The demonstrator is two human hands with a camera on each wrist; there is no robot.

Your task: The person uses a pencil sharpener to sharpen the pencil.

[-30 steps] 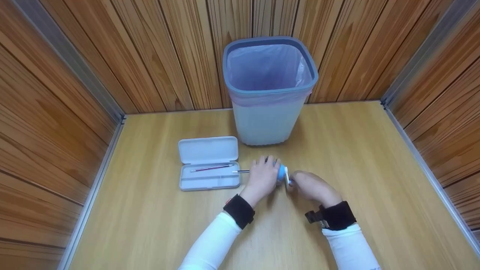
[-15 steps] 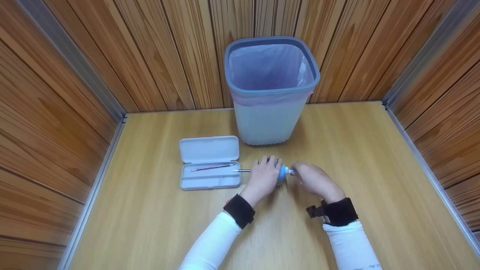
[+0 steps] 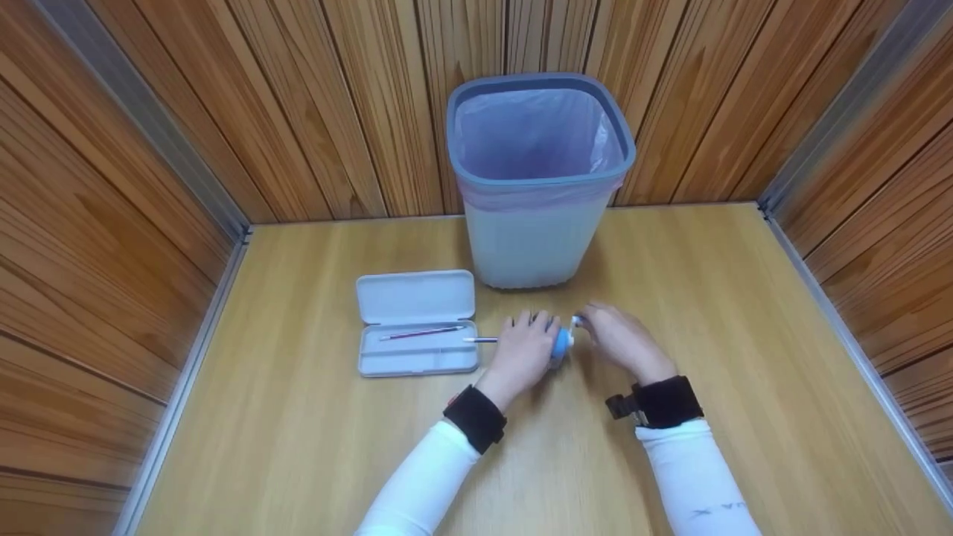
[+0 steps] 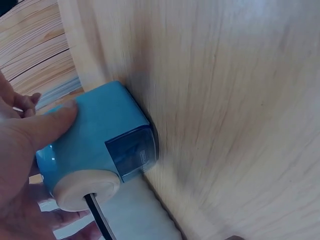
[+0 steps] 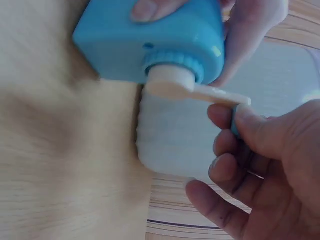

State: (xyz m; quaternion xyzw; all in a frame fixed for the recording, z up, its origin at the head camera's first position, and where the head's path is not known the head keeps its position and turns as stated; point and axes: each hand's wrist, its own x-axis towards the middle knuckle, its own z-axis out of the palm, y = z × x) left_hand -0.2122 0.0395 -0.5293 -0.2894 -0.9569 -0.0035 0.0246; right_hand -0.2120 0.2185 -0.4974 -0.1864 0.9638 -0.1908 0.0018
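My left hand (image 3: 525,350) grips a blue hand-crank pencil sharpener (image 4: 97,125) lying on the wooden table, thumb across its side. A dark pencil (image 4: 101,220) sticks out of the cream-rimmed hole at one end; in the head view it points left, its pale end over the pencil case (image 3: 415,298). From the sharpener's other end extends a cream crank arm (image 5: 215,94). My right hand (image 3: 622,342) pinches the small blue crank knob (image 5: 234,121) between thumb and index finger, the other fingers loosely bent. In the head view the crank arm points away from me. The sharpener's dark see-through shavings drawer (image 4: 134,152) faces sideways.
The grey pencil case lies with its lid up at left, a reddish pencil (image 3: 421,333) inside it. A tall bin (image 3: 532,246) with a grey rim and plastic liner stands just behind the hands. Wood-panelled walls (image 3: 313,112) enclose the table (image 3: 298,461) on three sides.
My right hand has swung the crank from pointing toward me, round to pointing away from me, moving slightly up in the head view. The left hand and sharpener stay almost in place.
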